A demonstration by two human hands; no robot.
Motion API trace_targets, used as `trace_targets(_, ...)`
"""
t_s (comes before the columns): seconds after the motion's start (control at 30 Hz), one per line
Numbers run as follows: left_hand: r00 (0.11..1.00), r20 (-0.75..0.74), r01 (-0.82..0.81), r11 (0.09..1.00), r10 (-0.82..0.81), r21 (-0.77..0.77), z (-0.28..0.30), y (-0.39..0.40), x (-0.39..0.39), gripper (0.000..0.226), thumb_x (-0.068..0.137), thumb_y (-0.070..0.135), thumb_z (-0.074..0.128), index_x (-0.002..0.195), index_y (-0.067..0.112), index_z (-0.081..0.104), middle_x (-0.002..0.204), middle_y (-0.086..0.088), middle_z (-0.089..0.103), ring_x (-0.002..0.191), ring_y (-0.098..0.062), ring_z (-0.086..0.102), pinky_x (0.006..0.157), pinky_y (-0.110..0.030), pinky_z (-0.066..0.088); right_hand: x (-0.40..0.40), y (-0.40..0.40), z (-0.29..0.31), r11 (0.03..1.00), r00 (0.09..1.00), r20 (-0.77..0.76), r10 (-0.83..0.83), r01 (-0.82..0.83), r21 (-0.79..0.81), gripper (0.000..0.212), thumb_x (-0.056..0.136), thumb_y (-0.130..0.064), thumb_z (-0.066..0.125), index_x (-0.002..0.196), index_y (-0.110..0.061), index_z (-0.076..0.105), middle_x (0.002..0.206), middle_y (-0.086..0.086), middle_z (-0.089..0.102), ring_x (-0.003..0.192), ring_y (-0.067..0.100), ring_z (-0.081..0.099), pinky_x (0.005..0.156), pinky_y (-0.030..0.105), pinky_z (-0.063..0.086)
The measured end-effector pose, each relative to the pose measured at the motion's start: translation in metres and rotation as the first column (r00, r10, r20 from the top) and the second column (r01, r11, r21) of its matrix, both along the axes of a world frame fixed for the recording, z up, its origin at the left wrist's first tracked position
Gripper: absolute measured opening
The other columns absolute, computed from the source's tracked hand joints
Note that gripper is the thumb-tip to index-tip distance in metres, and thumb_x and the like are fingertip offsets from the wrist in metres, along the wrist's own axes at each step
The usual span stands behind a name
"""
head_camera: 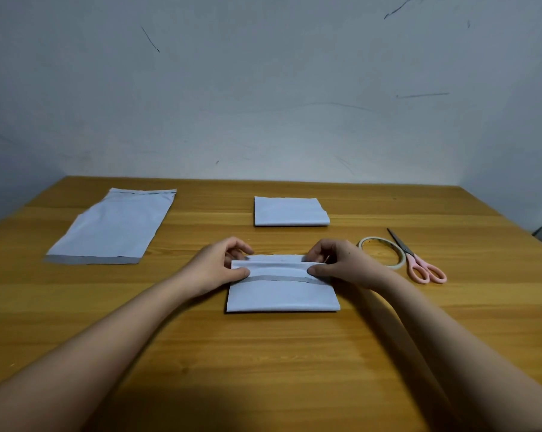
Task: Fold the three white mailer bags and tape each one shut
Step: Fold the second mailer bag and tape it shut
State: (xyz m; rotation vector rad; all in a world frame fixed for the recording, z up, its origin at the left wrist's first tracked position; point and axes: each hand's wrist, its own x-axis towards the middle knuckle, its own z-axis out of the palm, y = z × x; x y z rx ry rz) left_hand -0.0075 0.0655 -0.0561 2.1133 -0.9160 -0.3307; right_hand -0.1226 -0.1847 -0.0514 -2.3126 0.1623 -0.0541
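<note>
At far left, 1 flat bag (112, 227) lay unfolded on the table (263, 353). At centre, the left hand (215, 265) and right hand (341, 263) pinched the flap of bag 2 (282, 294), mid-fold. Behind it sat a folded bag (291, 212) (taped, I couldn't tell), with tape (382, 252) and scissors (416, 260) at right.

wooden table (263, 353): orange-brown top with lengthwise grain, filling the lower half of the view. pink-handled scissors (419, 263): lying flat near the table's right side, closed blades pointing away. wall (263, 88): pale grey-blue, behind the table, marked with several dark scuffs and scratches.
</note>
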Motion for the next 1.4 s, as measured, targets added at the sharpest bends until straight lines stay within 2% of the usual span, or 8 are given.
trace_targets(0.1, 0.987, 0.153, 0.024, 0.995, -0.038, 0.093, -0.002, 0.001, 0.002, 0.029, 0.077, 0.033, 0.072, 0.095, 0.047, 0.054, 0.110, 0.021, 0.048, 0.097, 0.003, 0.054, 0.099, -0.033, 0.041, 0.000, 0.003, -0.001, 0.998, 1.000, -0.001, 0.004, -0.005, -0.059, 0.016, 0.080, -0.026, 0.075, 0.095, -0.026, 0.069, 0.096, -0.003, 0.067, 0.080, 0.005, 0.058, 0.073, 0.019, 0.047)
trace_targets(0.2, 0.971, 0.222, 0.058, 0.990, -0.086, 0.129, 0.007, -0.002, -0.005, 0.025, 0.073, 0.054, 0.057, 0.098, 0.052, 0.053, 0.119, 0.021, 0.047, 0.116, -0.003, 0.047, 0.106, -0.043, 0.033, 0.001, 0.007, 0.001, 1.000, 1.000, 0.020, 0.005, -0.004, -0.019, 0.015, 0.083, -0.025, 0.072, 0.097, -0.020, 0.070, 0.085, -0.007, 0.066, 0.072, -0.002, 0.056, 0.069, 0.013, 0.045)
trace_targets(0.27, 0.957, 0.262, 0.086, 0.984, -0.125, 0.156, 0.012, -0.007, -0.007, 0.021, 0.084, 0.043, 0.059, 0.105, 0.048, 0.056, 0.125, 0.019, 0.049, 0.121, -0.003, 0.044, 0.107, -0.042, 0.030, 0.001, 0.009, 0.003, 1.000, 0.999, 0.039, -0.002, 0.002, -0.016, 0.013, 0.084, -0.028, 0.071, 0.095, -0.021, 0.070, 0.087, -0.007, 0.067, 0.074, -0.003, 0.056, 0.069, 0.012, 0.045)
trace_targets(0.73, 0.959, 0.264, 0.037, 0.967, -0.106, 0.252, 0.008, -0.011, -0.009, 0.030, 0.085, 0.034, 0.064, 0.113, 0.040, 0.057, 0.119, 0.022, 0.056, 0.102, 0.008, 0.046, 0.101, -0.029, 0.027, -0.001, 0.014, 0.008, 0.998, 1.000, 0.023, 0.020, -0.019, -0.062, 0.018, 0.077, -0.023, 0.076, 0.093, -0.027, 0.069, 0.096, -0.003, 0.068, 0.088, 0.008, 0.061, 0.077, 0.018, 0.048)
trace_targets(1.07, 0.948, 0.298, 0.058, 0.980, -0.113, 0.188, 0.015, -0.016, -0.014, 0.023, 0.092, 0.032, 0.056, 0.113, 0.039, 0.060, 0.118, 0.015, 0.051, 0.112, -0.002, 0.049, 0.106, -0.034, 0.029, -0.003, 0.017, 0.004, 0.987, 0.999, -0.001, 0.052, -0.051, -0.151, 0.025, 0.078, -0.017, 0.075, 0.101, -0.024, 0.068, 0.101, 0.000, 0.063, 0.087, 0.008, 0.057, 0.078, 0.022, 0.049)
trace_targets(1.2, 0.841, 0.471, 0.061, 0.913, -0.264, 0.403, 0.007, -0.017, -0.030, 0.058, 0.091, 0.055, 0.020, 0.142, 0.034, 0.037, 0.148, 0.015, 0.033, 0.138, -0.006, 0.026, 0.113, -0.031, 0.012, -0.009, 0.034, -0.010, 0.837, 0.967, 0.204, 0.155, -0.018, -0.547, 0.031, 0.088, -0.026, 0.051, 0.116, -0.028, 0.064, 0.118, -0.005, 0.057, 0.107, 0.016, 0.054, 0.088, 0.034, 0.045)
trace_targets(1.3, 0.821, 0.472, 0.048, 0.863, -0.320, 0.502, -0.005, -0.013, -0.049, 0.092, 0.071, 0.067, -0.006, 0.152, 0.027, 0.008, 0.159, 0.012, 0.007, 0.145, -0.003, 0.001, 0.118, -0.032, -0.008, -0.016, 0.051, -0.018, 0.841, 0.954, 0.212, 0.210, -0.065, -0.537, 0.053, 0.088, -0.032, 0.028, 0.133, -0.021, 0.054, 0.136, -0.002, 0.052, 0.125, 0.017, 0.049, 0.099, 0.035, 0.040)
trace_targets(1.4, 0.862, 0.424, 0.029, 0.863, -0.277, 0.505, -0.014, -0.013, -0.056, 0.096, 0.066, 0.068, -0.011, 0.152, 0.025, -0.004, 0.160, 0.010, -0.006, 0.144, -0.002, -0.011, 0.117, -0.029, -0.012, -0.029, 0.061, -0.025, 0.884, 0.983, 0.042, 0.179, -0.142, -0.444, 0.061, 0.092, -0.037, 0.024, 0.150, -0.019, 0.026, 0.157, -0.006, 0.021, 0.146, 0.007, 0.011, 0.117, 0.023, 0.007)
